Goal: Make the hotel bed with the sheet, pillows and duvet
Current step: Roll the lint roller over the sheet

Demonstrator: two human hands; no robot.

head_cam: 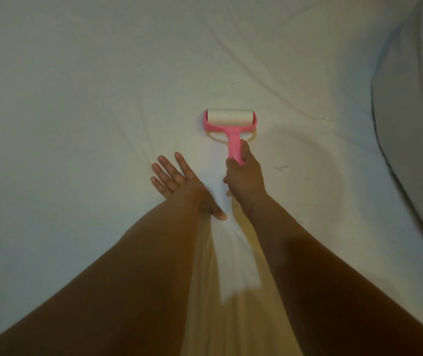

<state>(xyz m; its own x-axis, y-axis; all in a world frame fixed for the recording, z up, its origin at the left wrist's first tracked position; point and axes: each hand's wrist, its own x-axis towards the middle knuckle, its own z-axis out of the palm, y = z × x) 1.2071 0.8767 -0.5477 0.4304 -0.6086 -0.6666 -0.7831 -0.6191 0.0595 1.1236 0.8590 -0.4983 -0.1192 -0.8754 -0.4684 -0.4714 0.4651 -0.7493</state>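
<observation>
**A:** How far along does the bed look?

**B:** Early, I'd say. The sheet (102, 73) is spread over the mattress and fills nearly the whole view, but long creases run across it, fanning out from where the hands sit.

**A:** And the hands?

**B:** They are apart. The left hand (179, 183) lies flat on the sheet with its fingers straight and spread, pressing the cloth down. The right hand (243, 181), at its 3 o'clock and just beside it, has its fingers wrapped round the handle of a pink lint roller (231, 122). The roller's white drum rests on the sheet at the right hand's 12 o'clock.

**A:** So this is cleaning, not tucking?

**B:** That's my reading. A few small specks (281, 167) lie at about 3 o'clock from the right hand, so the sheet probably needs more passes.

**A:** Any pillows or duvet?

**B:** There is a bulky white fold of bedding (415, 124) at the view's 3 o'clock edge, lying on the sheet. I can't tell whether it is the duvet or a pillow. Nothing is laid out in place.

**A:** What's left, then?

**B:** Judging from this, most of it: finishing the rolling, smoothing the creases, tucking the edges (which are out of sight), then setting the pillows and spreading the duvet.
</observation>
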